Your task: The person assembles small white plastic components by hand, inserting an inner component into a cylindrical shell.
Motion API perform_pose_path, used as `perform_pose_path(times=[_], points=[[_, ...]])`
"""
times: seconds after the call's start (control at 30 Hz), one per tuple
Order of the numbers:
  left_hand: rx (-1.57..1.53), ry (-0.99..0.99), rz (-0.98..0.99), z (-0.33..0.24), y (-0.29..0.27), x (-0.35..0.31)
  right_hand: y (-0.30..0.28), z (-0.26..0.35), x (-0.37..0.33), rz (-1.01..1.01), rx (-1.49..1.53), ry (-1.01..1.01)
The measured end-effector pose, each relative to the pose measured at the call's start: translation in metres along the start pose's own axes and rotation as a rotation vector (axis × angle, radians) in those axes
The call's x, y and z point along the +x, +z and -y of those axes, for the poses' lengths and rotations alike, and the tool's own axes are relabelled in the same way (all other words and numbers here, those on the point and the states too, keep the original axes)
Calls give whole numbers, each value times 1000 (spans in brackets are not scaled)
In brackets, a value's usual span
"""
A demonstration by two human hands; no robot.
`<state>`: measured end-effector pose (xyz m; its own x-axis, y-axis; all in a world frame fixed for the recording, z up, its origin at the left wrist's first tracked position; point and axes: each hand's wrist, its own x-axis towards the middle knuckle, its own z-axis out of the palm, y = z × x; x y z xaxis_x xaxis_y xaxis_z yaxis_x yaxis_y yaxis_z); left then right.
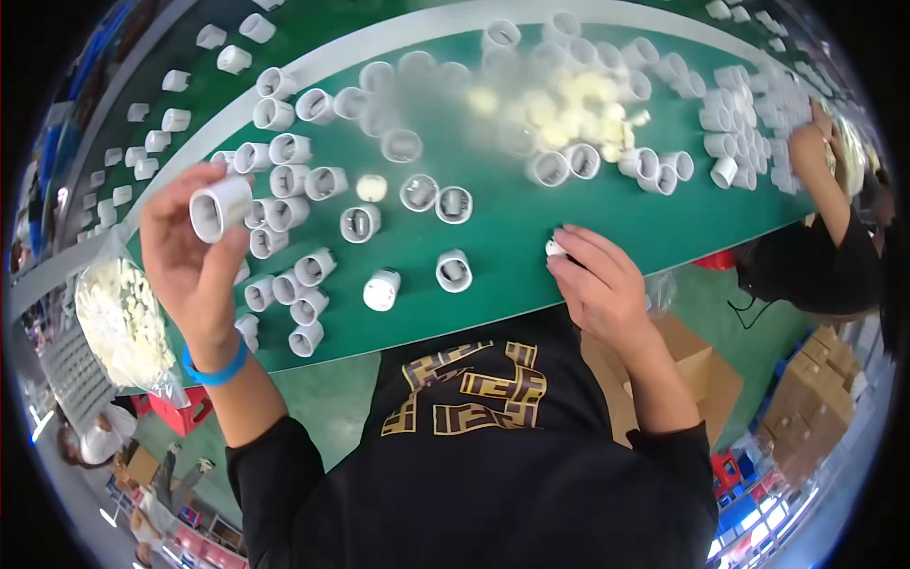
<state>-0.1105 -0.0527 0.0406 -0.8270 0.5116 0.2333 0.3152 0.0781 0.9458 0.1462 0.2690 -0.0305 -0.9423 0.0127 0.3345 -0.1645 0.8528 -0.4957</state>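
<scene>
Firstly, head view: one white cylinder (221, 209), gripped between thumb and fingers of the left hand (190, 275), at the left of the green table (512, 247); hollow end turned toward the camera and lower left, long axis slanting up rightward from that mouth. One small white piece (554, 248), pinched in the fingertips of the right hand (607, 289); mostly covered, axis untellable. Relation: cylinder leftward of the right hand, well apart, loose cylinders (454, 271) between.
</scene>
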Motion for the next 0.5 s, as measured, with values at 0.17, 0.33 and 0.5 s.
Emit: perform_pose_path(times=[0.17, 0.33, 0.5], points=[[-102, -100, 18, -5, 36, -35, -11, 0, -11, -94, 24, 110], [-191, -117, 54, -18, 79, -57, -15, 12, 4, 53, -84, 234], [-172, -8, 121, -14, 115, -58, -23, 28, 19, -76, 203, 177]])
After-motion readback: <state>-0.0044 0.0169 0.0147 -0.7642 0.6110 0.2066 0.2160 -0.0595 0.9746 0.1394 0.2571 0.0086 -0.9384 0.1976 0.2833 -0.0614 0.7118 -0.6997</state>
